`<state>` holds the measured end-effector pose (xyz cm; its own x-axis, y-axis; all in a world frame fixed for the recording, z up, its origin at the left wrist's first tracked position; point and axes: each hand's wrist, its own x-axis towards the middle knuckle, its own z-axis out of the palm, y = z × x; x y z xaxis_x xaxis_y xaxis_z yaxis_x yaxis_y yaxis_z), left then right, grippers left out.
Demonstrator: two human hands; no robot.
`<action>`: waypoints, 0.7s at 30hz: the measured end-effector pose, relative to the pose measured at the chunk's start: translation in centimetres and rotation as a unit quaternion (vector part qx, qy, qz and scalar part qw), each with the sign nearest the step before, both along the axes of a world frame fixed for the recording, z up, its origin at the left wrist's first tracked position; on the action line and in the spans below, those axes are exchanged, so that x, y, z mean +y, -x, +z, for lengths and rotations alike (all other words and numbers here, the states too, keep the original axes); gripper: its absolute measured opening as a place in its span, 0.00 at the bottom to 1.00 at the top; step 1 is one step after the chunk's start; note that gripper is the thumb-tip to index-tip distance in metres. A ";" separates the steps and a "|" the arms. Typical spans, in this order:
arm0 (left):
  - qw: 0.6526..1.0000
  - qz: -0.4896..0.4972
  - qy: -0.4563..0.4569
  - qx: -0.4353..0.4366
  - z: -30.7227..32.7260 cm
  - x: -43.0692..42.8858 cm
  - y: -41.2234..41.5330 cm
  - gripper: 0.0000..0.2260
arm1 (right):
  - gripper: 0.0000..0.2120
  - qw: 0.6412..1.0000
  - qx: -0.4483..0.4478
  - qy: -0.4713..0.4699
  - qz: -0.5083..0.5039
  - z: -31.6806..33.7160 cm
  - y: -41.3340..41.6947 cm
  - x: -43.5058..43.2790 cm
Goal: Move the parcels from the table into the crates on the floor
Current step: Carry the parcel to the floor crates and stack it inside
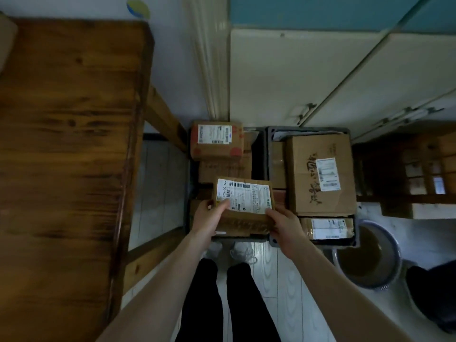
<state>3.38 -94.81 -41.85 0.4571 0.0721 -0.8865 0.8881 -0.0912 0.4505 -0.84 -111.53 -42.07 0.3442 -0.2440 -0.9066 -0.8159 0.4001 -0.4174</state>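
Both hands hold a brown cardboard parcel with a white shipping label over the left crate on the floor. My left hand grips its left near corner, my right hand its right near corner. The left crate holds other parcels, among them one with red dots at the far end. The right crate is packed with a large box with black writing and a small labelled parcel at its near end. The wooden table stands on the left.
A cream cabinet with handles stands behind the crates. A round bucket sits on the floor at the right, next to a dark bag. A wooden shelf is at the far right. My legs and shoes are below the crates.
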 end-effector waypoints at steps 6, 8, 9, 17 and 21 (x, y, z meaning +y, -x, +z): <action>1.000 0.004 -0.024 0.008 -6.5 0.5 -1.7 0.10 | 0.17 0.998 0.032 0.001 0.059 -6.8 -1.7 -0.2; 1.000 0.010 -0.028 0.010 -9.1 0.8 -2.6 0.14 | 0.20 0.996 0.037 -0.004 0.078 -8.8 -2.7 0.2; 1.000 0.007 -0.025 0.011 -10.3 0.9 -3.0 0.15 | 0.19 0.996 0.040 -0.002 0.083 -9.8 -3.3 0.4; 0.997 -0.023 -0.062 -0.026 -20.8 3.2 -7.1 0.27 | 0.18 0.995 0.009 -0.003 0.098 -19.3 -7.9 3.8; 0.996 -0.026 -0.076 -0.035 -25.9 4.9 -9.0 0.18 | 0.16 0.997 -0.009 -0.025 0.068 -23.7 -9.7 5.3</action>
<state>12.40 -89.93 -67.72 0.5233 0.1771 -0.8336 0.8478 -0.2073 0.4881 8.86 -106.22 -65.73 0.3873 -0.1493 -0.9098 -0.8565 0.3069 -0.4150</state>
